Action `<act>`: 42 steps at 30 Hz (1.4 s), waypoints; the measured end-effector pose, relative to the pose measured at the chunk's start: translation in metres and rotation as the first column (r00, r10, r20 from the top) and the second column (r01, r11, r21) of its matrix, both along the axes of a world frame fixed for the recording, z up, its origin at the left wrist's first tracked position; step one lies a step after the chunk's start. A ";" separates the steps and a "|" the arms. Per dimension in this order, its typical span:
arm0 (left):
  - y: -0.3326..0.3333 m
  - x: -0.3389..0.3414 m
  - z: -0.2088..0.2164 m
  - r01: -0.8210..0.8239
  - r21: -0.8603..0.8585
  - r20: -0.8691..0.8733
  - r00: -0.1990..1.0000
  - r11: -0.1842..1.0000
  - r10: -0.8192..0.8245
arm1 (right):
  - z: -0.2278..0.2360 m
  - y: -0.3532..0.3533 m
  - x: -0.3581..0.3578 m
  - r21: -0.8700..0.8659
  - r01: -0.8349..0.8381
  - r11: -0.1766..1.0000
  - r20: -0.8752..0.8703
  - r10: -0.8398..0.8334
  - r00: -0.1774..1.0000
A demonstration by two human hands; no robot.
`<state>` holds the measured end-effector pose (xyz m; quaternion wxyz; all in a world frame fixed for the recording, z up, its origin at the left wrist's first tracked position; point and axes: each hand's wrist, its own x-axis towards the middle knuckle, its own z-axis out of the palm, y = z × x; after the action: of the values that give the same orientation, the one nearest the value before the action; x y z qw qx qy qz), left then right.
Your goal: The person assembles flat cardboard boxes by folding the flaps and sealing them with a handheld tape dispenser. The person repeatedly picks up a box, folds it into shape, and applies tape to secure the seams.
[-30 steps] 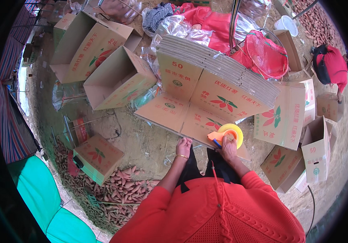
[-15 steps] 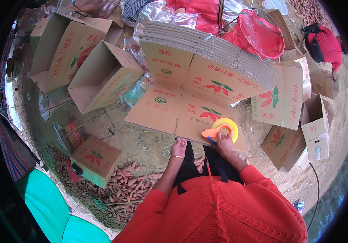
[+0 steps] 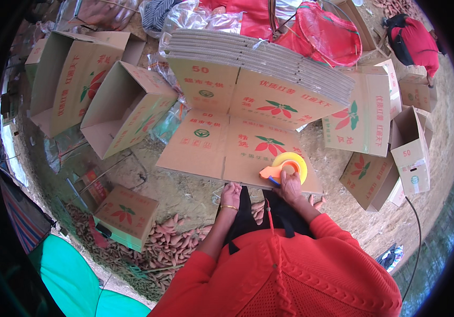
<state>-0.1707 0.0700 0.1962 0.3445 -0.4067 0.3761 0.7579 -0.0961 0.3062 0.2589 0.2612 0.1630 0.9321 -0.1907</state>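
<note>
A flattened cardboard box (image 3: 192, 153) with red and green print lies before my legs, against an upright stack of flattened boxes (image 3: 211, 79). My left hand (image 3: 230, 195), a gold bracelet at its wrist, has its fingers closed at the near edge of the flat box, close to the middle crease. In my right hand (image 3: 291, 187) is an orange tape dispenser (image 3: 272, 172) carrying a yellow roll of tape (image 3: 302, 165). The dispenser is over the box's near right part; whether it touches the cardboard I cannot tell.
Opened boxes (image 3: 126, 113) stand at the left, and more boxes (image 3: 411, 161) at the right. Sweet potatoes (image 3: 168, 243) cover the ground at lower left beside a printed box (image 3: 126, 211). A red net bag (image 3: 327, 34) lies behind the stack. Another person (image 3: 417, 45) bends at upper right.
The view has shifted slightly. My left hand's fingers look more curled at the box's edge. My right hand still holds the tape dispenser in nearly the same place.
</note>
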 end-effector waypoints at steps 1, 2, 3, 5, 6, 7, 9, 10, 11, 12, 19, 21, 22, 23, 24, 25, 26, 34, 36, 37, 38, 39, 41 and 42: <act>0.001 0.000 0.002 0.019 0.008 -0.031 0.999 1.000 -0.019 | -0.001 0.001 0.001 -0.007 0.035 0.999 -0.021 -0.035 0.999; 0.001 0.000 0.003 0.038 0.015 -0.063 0.997 0.999 -0.037 | -0.003 0.003 0.002 -0.015 0.068 0.998 -0.042 -0.069 0.997; 0.002 0.000 0.005 0.050 -0.017 -0.057 0.997 0.999 -0.051 | -0.003 0.003 0.002 -0.024 0.102 0.994 -0.061 -0.103 0.993; 0.005 0.000 0.008 0.072 -0.080 -0.042 0.996 0.994 -0.076 | -0.003 0.006 0.000 -0.020 0.131 0.991 -0.073 -0.132 0.989; 0.006 0.000 0.006 0.071 -0.099 -0.041 0.996 0.993 -0.075 | -0.001 0.009 -0.004 -0.028 0.134 0.991 -0.067 -0.136 0.988; 0.007 -0.001 0.005 0.091 -0.116 -0.043 0.994 0.989 -0.097 | 0.000 0.011 -0.009 -0.037 0.137 0.990 -0.062 -0.139 0.988; 0.009 0.000 0.002 0.132 -0.147 -0.044 0.989 0.980 -0.140 | 0.005 0.016 -0.015 -0.002 0.107 0.994 -0.091 -0.107 0.990; 0.012 0.000 -0.001 0.126 -0.154 -0.086 0.986 0.980 -0.140 | 0.006 0.019 -0.018 0.010 0.105 0.994 -0.110 -0.103 0.989; 0.011 0.001 -0.001 0.243 -0.213 -0.100 0.958 0.946 -0.269 | 0.005 0.023 -0.020 0.022 0.103 0.994 -0.129 -0.099 0.987; 0.011 0.003 -0.001 0.357 -0.267 -0.104 0.913 0.895 -0.395 | 0.002 0.029 -0.020 0.013 0.111 0.994 -0.174 -0.107 0.979; -0.025 0.009 -0.026 0.346 -0.453 -0.043 0.912 0.822 -0.408 | 0.016 0.122 -0.096 0.149 0.245 0.958 -0.170 -0.220 0.961; -0.041 -0.006 -0.040 0.449 -0.614 0.083 0.855 0.650 -0.512 | 0.016 0.131 -0.101 0.156 0.224 0.962 -0.196 -0.192 0.962; -0.077 -0.005 -0.064 0.409 -0.859 0.106 0.728 0.306 -0.677 | 0.018 0.127 -0.107 0.141 0.212 0.967 -0.161 -0.189 0.969; -0.111 -0.011 -0.081 0.250 -0.965 0.212 0.582 -0.075 -0.785 | 0.018 0.122 -0.110 0.128 0.203 0.971 -0.127 -0.187 0.974; -0.117 -0.028 -0.077 0.270 -0.924 0.379 0.558 -0.270 -0.738 | 0.016 0.123 -0.099 0.133 0.187 0.973 -0.150 -0.166 0.975; -0.128 -0.045 -0.067 0.284 -0.843 0.535 0.534 -0.457 -0.655 | 0.015 0.120 -0.091 0.143 0.193 0.971 -0.128 -0.176 0.976; -0.151 -0.063 -0.060 0.353 -0.807 0.589 0.528 -0.473 -0.611 | 0.014 0.114 -0.085 0.157 0.199 0.967 -0.136 -0.179 0.974; -0.137 -0.238 -0.017 0.122 -0.730 -0.047 0.972 0.672 -0.228 | 0.018 0.071 -0.051 0.121 0.199 0.973 -0.139 -0.182 0.973; -0.087 -0.270 0.010 0.056 -0.434 -0.088 0.991 0.899 -0.104 | 0.009 0.062 -0.034 0.135 0.191 0.972 -0.156 -0.170 0.973; -0.069 -0.282 0.015 0.067 -0.368 -0.063 0.993 0.928 -0.097 | 0.009 0.057 -0.032 0.116 0.191 0.975 -0.135 -0.175 0.975; -0.057 -0.289 0.016 0.077 -0.301 -0.039 0.995 0.950 -0.093 | 0.013 0.050 -0.031 0.094 0.211 0.973 -0.069 -0.205 0.976; -0.048 -0.292 0.012 0.126 -0.353 -0.064 0.985 0.927 -0.158 | 0.013 0.046 -0.027 0.073 0.197 0.978 -0.110 -0.188 0.976; -0.041 -0.292 -0.002 0.214 -0.461 -0.097 0.952 0.861 -0.289 | 0.015 0.034 -0.025 0.077 0.238 0.968 -0.075 -0.232 0.970; -0.047 -0.289 -0.015 0.120 -0.525 -0.109 0.972 0.843 -0.206 | 0.016 0.030 -0.025 0.089 0.238 0.967 -0.088 -0.231 0.969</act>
<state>-0.4598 0.0235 0.1813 0.2550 -0.3879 0.6248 0.6278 -0.1214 0.3359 0.2745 0.1925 0.2773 0.9239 -0.1801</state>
